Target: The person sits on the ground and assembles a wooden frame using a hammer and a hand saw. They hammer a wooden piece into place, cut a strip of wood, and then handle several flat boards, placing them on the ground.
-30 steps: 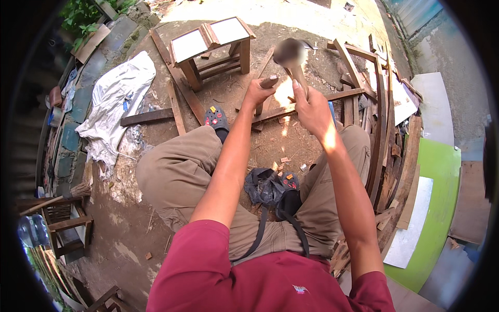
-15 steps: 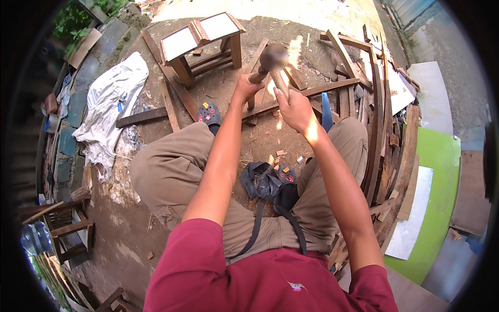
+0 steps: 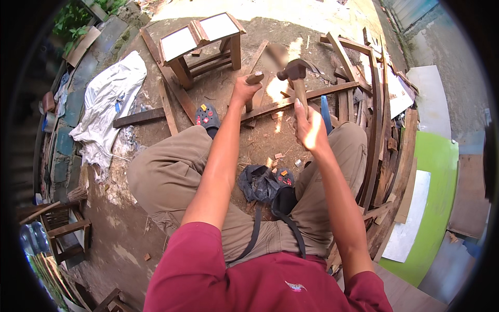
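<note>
My right hand [image 3: 311, 127] grips the wooden handle of a claw hammer [image 3: 298, 72], held up with its head above the fist. Slightly to the left, my left hand [image 3: 245, 91] is wrapped round a short brown wooden piece [image 3: 254, 78]. One end of that piece sticks out above the fingers; whether it is a stick or a tool's handle I cannot tell. Beyond and below the hands, a long wooden bar [image 3: 312, 94] lies slanted. The hammer head is apart from the wooden piece.
A wooden frame with two white panels [image 3: 215, 26] stands ahead left. Wood scraps [image 3: 371, 119] are piled on the right, near a blue blade [image 3: 326, 112] and a green board [image 3: 431, 197]. White cloth [image 3: 112, 99] lies left; a black plastic bag [image 3: 255, 182] sits between my legs.
The hammer has swung right, away from the wooden piece in my left hand, and its head has tilted to the right. My left hand has stayed nearly in place, still gripping.
</note>
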`<move>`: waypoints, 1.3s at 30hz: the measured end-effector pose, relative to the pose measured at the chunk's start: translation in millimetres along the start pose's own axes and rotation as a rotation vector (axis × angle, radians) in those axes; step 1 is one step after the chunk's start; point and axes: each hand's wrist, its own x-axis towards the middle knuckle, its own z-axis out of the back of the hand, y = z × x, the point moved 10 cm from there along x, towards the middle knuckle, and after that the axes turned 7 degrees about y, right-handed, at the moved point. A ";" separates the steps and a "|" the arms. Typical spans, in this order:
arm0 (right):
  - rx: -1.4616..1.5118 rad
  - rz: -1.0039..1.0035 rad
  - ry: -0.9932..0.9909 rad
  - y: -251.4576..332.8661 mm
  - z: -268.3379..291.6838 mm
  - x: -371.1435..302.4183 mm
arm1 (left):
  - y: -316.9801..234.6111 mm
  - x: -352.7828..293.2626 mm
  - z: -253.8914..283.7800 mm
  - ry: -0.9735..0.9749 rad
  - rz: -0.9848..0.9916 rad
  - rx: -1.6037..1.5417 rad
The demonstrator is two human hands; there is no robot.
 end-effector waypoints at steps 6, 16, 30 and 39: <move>0.363 -0.134 0.147 -84.6 -21.8 -87.0 | 18.8 -3.4 52.4 -0.512 0.170 0.148; 0.471 -0.214 0.095 -119.2 -43.3 -87.1 | 2.6 -37.7 114.4 -0.786 -0.022 -0.194; 0.795 -0.515 0.178 -139.3 -48.2 -115.1 | 0.5 -110.2 111.3 -0.558 0.280 -0.493; 0.696 -0.512 0.017 -194.3 -28.0 -136.8 | 104.7 -201.9 35.6 -0.449 0.503 -0.737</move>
